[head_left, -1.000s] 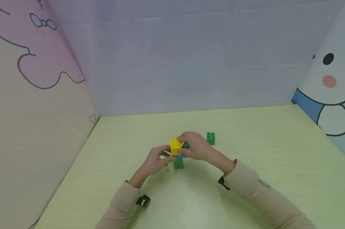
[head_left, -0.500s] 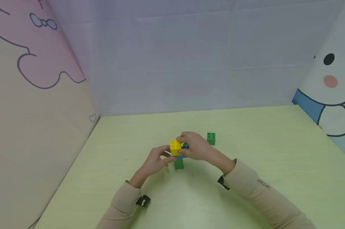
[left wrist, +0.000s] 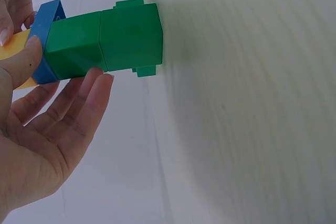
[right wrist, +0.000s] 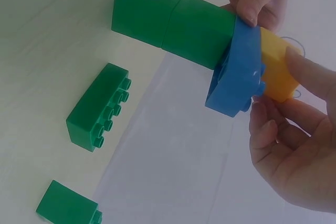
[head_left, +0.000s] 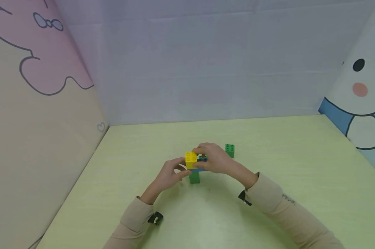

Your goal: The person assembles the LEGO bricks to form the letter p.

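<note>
A toy-brick tower stands on the table: two green bricks (right wrist: 173,22) stacked, a longer blue brick (right wrist: 236,72) across them and a yellow brick (head_left: 191,160) on the blue one's left end. My right hand (head_left: 216,159) pinches the yellow brick between thumb and fingers, seen closely in the right wrist view. My left hand (head_left: 168,175) holds the tower from the left, its thumb (left wrist: 29,56) against the blue brick and its fingers round the far side. The blue brick's right end juts out beyond the green bricks. In the head view, the hands hide part of the tower.
A long green brick (right wrist: 97,107) lies behind the tower, mostly hidden in the head view. A smaller green brick (head_left: 230,150) sits farther back to the right. Pale cloth walls enclose the pale-green table (head_left: 287,148) at the back and sides.
</note>
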### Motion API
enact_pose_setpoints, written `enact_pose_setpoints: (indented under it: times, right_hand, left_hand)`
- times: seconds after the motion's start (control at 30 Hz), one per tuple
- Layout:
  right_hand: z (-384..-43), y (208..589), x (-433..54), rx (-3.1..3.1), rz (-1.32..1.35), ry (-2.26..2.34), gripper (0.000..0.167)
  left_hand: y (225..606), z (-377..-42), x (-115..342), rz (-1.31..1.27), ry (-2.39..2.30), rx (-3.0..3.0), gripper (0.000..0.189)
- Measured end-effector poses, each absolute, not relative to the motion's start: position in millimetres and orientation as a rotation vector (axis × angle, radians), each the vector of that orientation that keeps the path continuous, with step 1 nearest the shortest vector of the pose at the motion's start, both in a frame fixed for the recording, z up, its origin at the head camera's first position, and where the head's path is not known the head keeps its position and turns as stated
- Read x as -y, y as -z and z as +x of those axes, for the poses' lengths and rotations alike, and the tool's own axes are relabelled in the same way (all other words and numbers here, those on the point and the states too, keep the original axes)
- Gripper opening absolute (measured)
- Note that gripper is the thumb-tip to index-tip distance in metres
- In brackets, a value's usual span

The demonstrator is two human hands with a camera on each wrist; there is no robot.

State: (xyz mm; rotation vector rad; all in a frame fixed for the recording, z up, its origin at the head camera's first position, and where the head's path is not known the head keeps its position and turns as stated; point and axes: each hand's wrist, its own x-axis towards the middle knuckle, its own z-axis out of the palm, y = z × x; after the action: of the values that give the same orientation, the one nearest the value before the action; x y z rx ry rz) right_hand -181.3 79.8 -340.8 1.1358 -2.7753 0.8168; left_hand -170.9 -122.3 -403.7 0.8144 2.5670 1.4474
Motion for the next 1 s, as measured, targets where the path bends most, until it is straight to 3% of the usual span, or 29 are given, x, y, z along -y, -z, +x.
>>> enact_pose_setpoints:
  times: [0.6, 1.0]
  right_hand:
    - [-178.7, 341.2, -89.0, 2.744, 1.121, -0.943, 0.05]
    - [-172.6, 343.2, -103.7, 2.71, 1.086, -1.0, 0.047]
  left_hand:
    - [404.1, -171.5, 124.1, 0.822, -1.431, -2.587, 0.034]
    - [404.4, -171.0, 123.5, 0.788, -1.444, -2.578, 0.034]
